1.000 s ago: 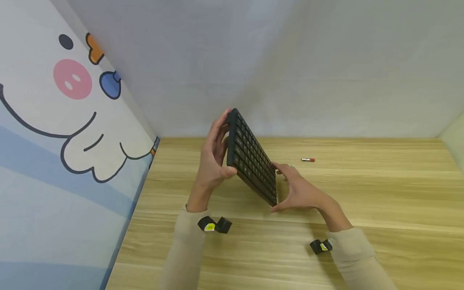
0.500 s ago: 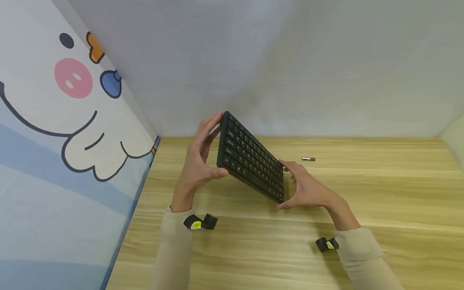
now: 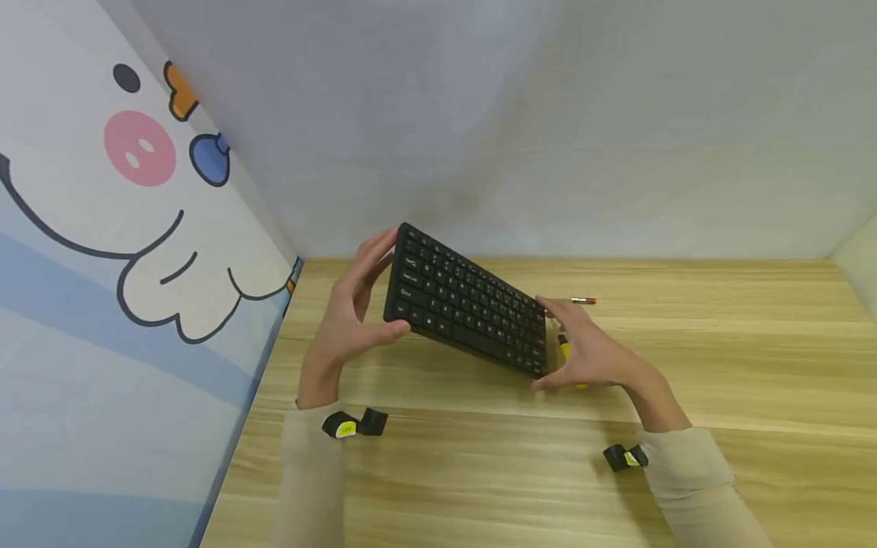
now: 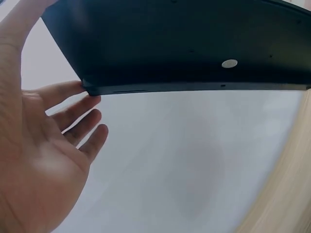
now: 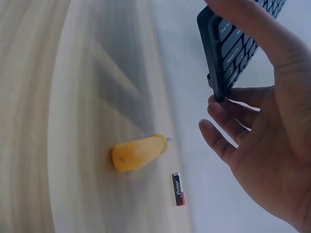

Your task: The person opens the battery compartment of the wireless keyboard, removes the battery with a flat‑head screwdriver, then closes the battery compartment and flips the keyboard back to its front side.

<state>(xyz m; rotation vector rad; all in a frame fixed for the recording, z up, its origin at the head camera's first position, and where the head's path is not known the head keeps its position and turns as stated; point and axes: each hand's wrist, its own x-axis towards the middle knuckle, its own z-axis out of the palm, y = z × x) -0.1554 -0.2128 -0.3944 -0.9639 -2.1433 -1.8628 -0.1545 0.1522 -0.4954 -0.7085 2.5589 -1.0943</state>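
Note:
A black keyboard [image 3: 473, 304] is held up off the table, keys toward the head camera, its left end higher than its right. My left hand [image 3: 349, 308] pinches the left end, thumb at the lower corner and fingertips at the upper one. At the right end, my right hand [image 3: 589, 346] grips likewise between thumb and fingers. The underside [image 4: 160, 43], dark and smooth with a small pale oval, shows in the left wrist view. Beneath the right hand lies a short yellow object [image 5: 139, 152] with a small grey tip, mostly hidden in the head view.
A red and silver battery [image 3: 583, 301] lies on the wooden table [image 3: 719, 358] toward the back. A pale wall [image 3: 617, 152] rises behind the table, and a cartoon-printed panel [image 3: 171, 380] stands along the left.
My left hand has moved left and slightly down, turning the keyboard's keys more toward the head camera. The right hand has shifted slightly right. The yellow object has come partly into sight.

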